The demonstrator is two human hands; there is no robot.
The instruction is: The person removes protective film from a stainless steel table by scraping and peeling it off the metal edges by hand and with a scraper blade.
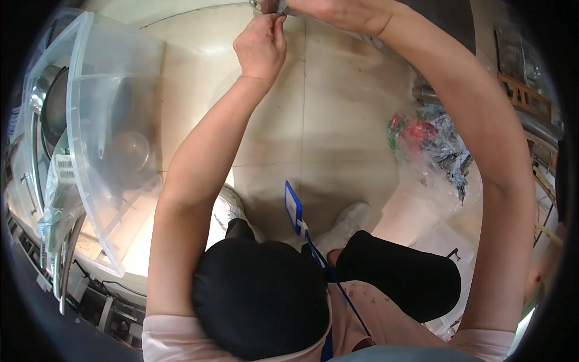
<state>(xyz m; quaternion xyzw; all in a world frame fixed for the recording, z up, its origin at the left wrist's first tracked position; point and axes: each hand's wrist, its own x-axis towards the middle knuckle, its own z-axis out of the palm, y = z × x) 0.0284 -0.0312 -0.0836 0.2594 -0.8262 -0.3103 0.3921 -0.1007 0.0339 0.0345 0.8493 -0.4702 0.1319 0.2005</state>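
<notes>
Both my arms reach forward to the top edge of the view. My left hand [260, 48] is closed, its thumb and fingers pinched on a small dark item [281, 12] that is too small to name. Just right of it, my right hand [344, 12] is partly cut off by the top edge, and its fingertips are hidden. A shiny metal piece [256, 5] shows beside the hands at the very top. Below them lies the pale tiled floor [271, 139].
A clear plastic bin [75, 120] with pans and utensils stands at the left. Clear plastic bags with red and grey contents [431, 145] lie at the right. A blue badge [293, 208] hangs from my neck above my shoes. A wooden rack [525, 96] is at the far right.
</notes>
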